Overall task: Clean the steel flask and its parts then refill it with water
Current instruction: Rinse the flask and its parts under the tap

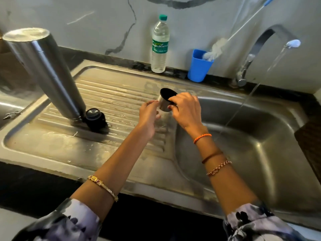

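The steel flask [45,72] stands upside down on the ribbed drainboard [97,105] at the left. Beside its mouth sits its black stopper [95,119]. Over the drainboard's right edge, both hands hold the flask's steel cup lid [165,100], black inside, its opening tilted up and away. My right hand [186,110] grips the lid with fingers over the rim and thumb on the steel wall. My left hand [149,115] touches the lid's left side with its fingertips.
Water runs from the tap [260,47] in a thin stream into the sink basin [260,136] at the right. A plastic water bottle [159,44] and a blue cup [199,66] holding a bottle brush [215,49] stand along the back wall.
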